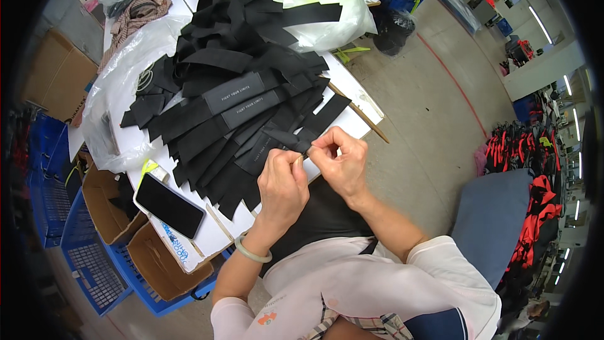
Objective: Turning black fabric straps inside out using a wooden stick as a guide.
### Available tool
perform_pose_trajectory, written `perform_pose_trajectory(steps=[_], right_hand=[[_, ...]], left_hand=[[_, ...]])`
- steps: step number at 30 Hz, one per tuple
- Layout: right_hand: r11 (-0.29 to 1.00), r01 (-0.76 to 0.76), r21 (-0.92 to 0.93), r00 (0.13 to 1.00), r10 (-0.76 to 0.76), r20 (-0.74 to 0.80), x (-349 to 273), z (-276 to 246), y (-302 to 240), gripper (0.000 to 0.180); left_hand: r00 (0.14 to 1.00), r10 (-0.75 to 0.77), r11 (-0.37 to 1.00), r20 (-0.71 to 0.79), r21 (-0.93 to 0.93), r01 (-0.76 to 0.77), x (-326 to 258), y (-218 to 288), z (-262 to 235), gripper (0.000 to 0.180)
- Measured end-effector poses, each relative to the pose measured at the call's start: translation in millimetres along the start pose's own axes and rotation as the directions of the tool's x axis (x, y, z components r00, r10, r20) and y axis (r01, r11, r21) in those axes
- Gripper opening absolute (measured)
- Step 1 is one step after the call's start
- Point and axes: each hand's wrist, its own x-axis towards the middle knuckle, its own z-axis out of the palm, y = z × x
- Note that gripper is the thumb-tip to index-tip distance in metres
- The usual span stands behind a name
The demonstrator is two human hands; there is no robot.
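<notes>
A large pile of black fabric straps (pixel 220 66) lies on a white table, some with grey printed label patches. At its near edge both hands work on one black strap (pixel 284 138). My right hand (pixel 343 157) pinches this strap between thumb and fingers. Close beside it, my left hand (pixel 283 184) is closed with its fingertips at the same strap, a bangle on the wrist. What lies between the fingertips is mostly hidden. A black phone (pixel 170 204) rests on the table left of my left hand.
Clear plastic bags (pixel 116 104) lie around the pile, and a white bag (pixel 314 31) sits behind it. A wooden stick (pixel 368 119) juts past the table's right edge. Cardboard boxes (pixel 165 261) and blue crates (pixel 94 274) stand at the lower left. A grey-blue padded surface (pixel 491 217) is at right.
</notes>
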Motion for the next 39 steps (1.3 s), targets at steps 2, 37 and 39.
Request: perform_pose_trajectory(steps=[2,37,39], right_hand=[[0.996,-0.063,0.059,0.998,0.064,-0.021,-2,3,-2,0.012],[0.843,-0.35,0.408,0.936,0.328,0.126,-8,-3,14,0.015],[0.905,-0.276,0.324,0.959,0.281,0.033,-7,-2,11,0.014]], left_hand=[[0.999,-0.024,1.0,-0.037,0.017,0.025,-3,0,0,0.015],[0.64,-0.709,-0.021,0.298,-0.915,0.403,-4,-11,5,0.026],[0.584,-0.733,-0.073,0.349,-0.894,0.442,-4,-10,5,0.02]])
